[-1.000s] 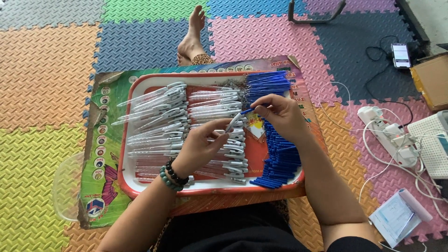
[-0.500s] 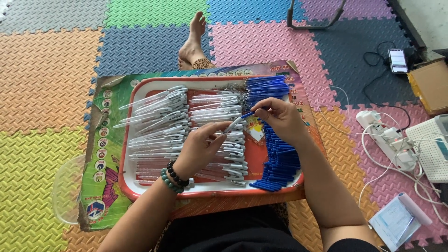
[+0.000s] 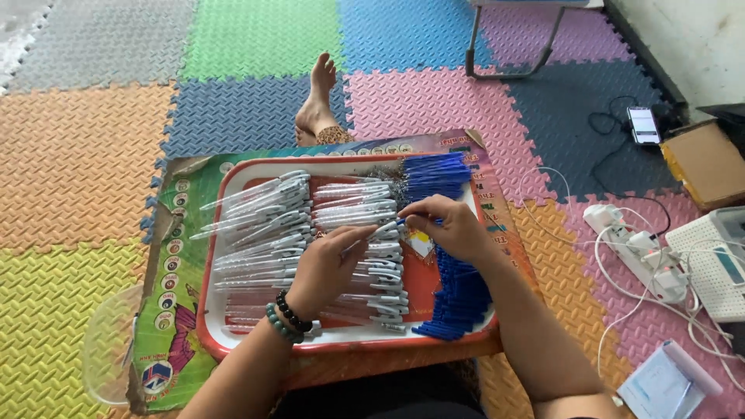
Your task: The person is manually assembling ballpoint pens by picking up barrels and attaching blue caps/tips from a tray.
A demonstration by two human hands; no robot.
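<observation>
Pen-filled red tray (image 3: 233, 345) on low table (image 3: 365, 371)

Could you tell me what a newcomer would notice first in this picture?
Probably the red-rimmed tray at the centre, packed with rows of clear pen barrels on the left and blue pen parts on the right. Above it the left hand and right hand meet over one pen, on bright, many-coloured foam floor mats.

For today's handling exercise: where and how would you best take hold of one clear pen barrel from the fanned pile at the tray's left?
Probably by the free tip end of a top clear pen barrel, coming from the upper left. There the barrels fan apart and overhang the red tray rim, leaving finger room; their right ends are packed together under the left hand.
</observation>
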